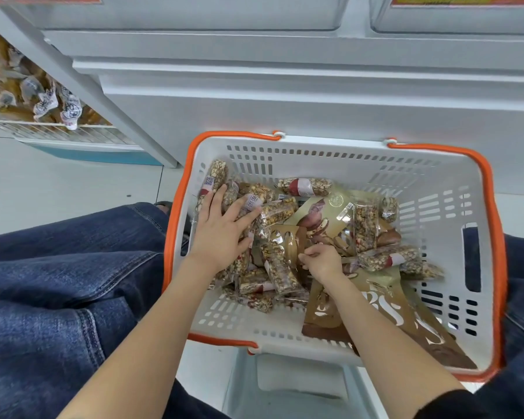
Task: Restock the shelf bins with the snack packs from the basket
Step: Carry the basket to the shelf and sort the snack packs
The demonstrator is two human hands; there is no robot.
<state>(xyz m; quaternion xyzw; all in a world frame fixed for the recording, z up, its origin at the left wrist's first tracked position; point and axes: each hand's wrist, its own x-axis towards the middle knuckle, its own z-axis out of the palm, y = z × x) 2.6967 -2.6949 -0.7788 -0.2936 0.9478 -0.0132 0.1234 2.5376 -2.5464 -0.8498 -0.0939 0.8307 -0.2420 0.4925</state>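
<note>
Head view: left hand (221,228) flat, fingers spread, on clear-wrapped nut bars (280,269), frame centre; right hand (322,261) curled, pinching tan foil pouch (291,237) inside white orange-rimmed plastic basket (454,189); best gather several bars per grab.

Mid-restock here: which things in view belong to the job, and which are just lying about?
Job:
- basket, white with orange rim
- clear-wrapped nut bars in it
- left hand pressing on bars
- right hand curled among packs
- shelf bins above

Lying about:
- large tan pouches in the basket
- neighbouring wire shelf's yellow snack packs
</note>
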